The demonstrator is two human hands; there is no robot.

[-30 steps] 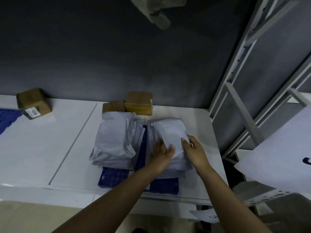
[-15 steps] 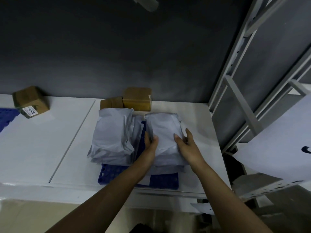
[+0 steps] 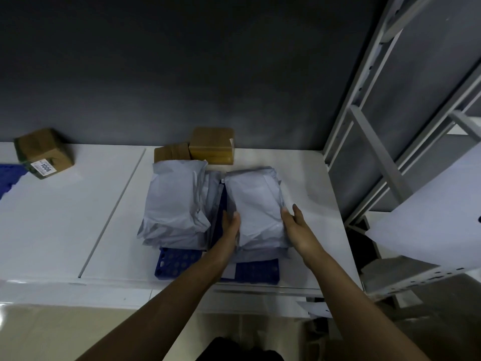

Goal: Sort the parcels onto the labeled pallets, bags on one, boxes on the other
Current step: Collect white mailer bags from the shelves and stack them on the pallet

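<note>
The right stack of grey mailer bags (image 3: pixel 253 204) lies on the blue pallet (image 3: pixel 179 264), close beside the left stack of bags (image 3: pixel 177 204) on the same pallet. A second ago both hands lay flat on top of the uppermost bag; now they have slid off to its sides. The left hand (image 3: pixel 230 225) stands in the gap between the two stacks, pressed against the right stack's left edge. The right hand (image 3: pixel 296 230) rests against the stack's right edge. Neither grip is clamped on anything: the fingers of both hands are straight and flank the bags. The top bag sits squarer on its pile than before.

The pallet rests on the white surface (image 3: pixel 65 217). Behind the stacks, against the dark wall (image 3: pixel 182 74), stand two cardboard boxes (image 3: pixel 212 145), touching each other. A third cardboard box (image 3: pixel 43 152), with a white label reading 1006, sits tilted far to the left, just beside the corner of a second blue pallet (image 3: pixel 10 175). To the right rises a grey metal rack (image 3: pixel 377 152) with a white sheet (image 3: pixel 429 217) in front of it.
</note>
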